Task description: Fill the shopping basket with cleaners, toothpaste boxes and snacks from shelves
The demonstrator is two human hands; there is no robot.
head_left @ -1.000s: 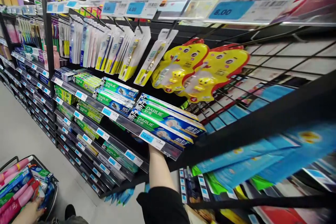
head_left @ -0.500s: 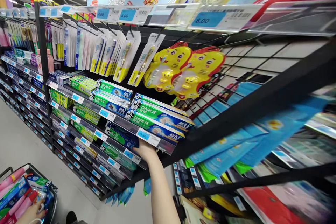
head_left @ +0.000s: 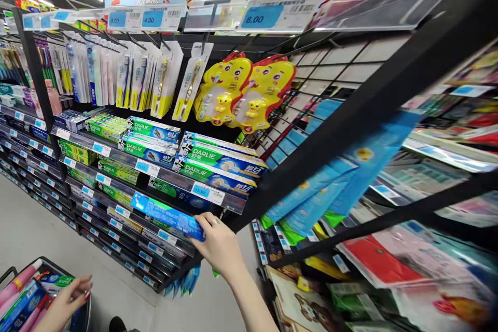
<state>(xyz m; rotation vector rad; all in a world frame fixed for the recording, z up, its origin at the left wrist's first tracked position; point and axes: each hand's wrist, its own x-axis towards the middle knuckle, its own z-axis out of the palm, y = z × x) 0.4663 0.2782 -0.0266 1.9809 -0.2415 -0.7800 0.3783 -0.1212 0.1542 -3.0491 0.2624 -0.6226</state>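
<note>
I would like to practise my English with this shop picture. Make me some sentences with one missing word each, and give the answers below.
The right hand holds a long box that is mainly ____.
The left hand is open and holds ____.
The red-edged packs hanging beside the toothbrushes are mainly ____.
In Latin letters, the cartons directly below these packs say ____.

Missing words: blue; nothing; yellow; DARLIE

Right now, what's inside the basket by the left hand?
Long pink things and a blue-and-green box show near the top of the basket. Whatever lies deeper is covered, partly by the left hand.
</note>
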